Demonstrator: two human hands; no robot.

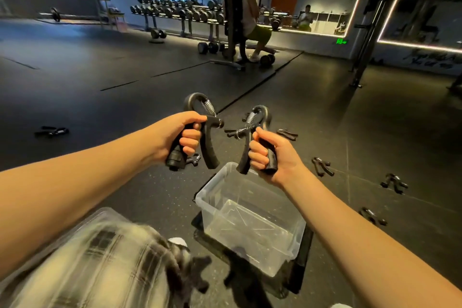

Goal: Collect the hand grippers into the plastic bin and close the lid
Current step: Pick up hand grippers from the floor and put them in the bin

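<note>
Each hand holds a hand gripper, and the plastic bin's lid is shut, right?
No, not shut: the head view shows the plastic bin open on top. The left hand and right hand do each hold a hand gripper.

On the dark rubber floor (100,97): a clear plastic bin (212,210) near centre, scattered hand grippers (322,166) to its right, a lone hand gripper (51,131) left, dumbbells (158,33) far back.

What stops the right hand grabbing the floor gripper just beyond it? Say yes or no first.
Probably no, for now: the right hand is full, fingers curled round a hand gripper. The floor gripper lies uncovered close beyond, so emptying the hand into the bin first should free it.
</note>
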